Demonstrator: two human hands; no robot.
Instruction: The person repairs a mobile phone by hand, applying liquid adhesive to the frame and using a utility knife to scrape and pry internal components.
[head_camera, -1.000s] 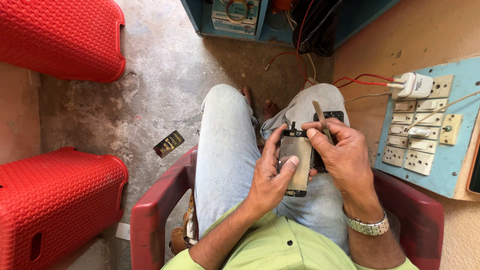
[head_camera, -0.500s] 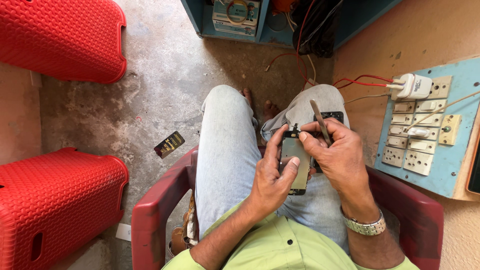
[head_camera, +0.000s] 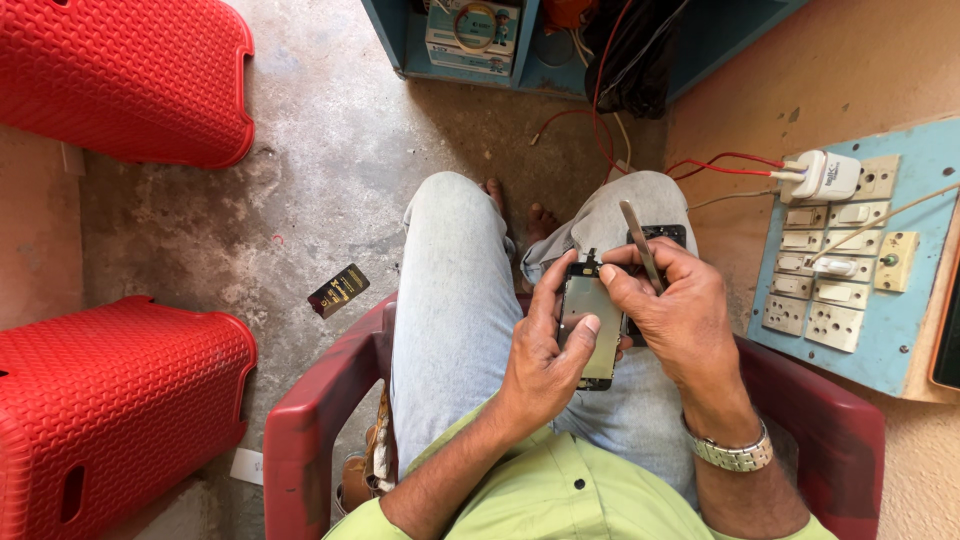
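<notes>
Left hand is wrapped around the phone screen assembly, thumb lying across its shiny back and fingers curled up the left edge, so it's clamped on that part. Your right hand is closed too, pinching a thin metal pry tool between thumb and fingers, with the tip poking up past the knuckles. The fingertips of that hand also rest on the top corner of the screen part, right by the little flex tab sticking up there.

The whole thing sits over your lap, above the jeans, with the black phone body lying on your right thigh just behind it.

Handling-wise, I'd guess that panel is light and thin, stiff but brittle. It's glass on the far side, so any twisting or bending is bad news. The metal back looks slick, so a sweaty thumb could slide. I'd keep holding it by the long edges like you are, not by the flat faces and definitely not by the flex tab, which looks like it'd tear easily. Go gentle with the pry tool near that top end, since a slip could nick the ribbon.

Hard concrete floor below, so a drop would likely crack it.
</notes>
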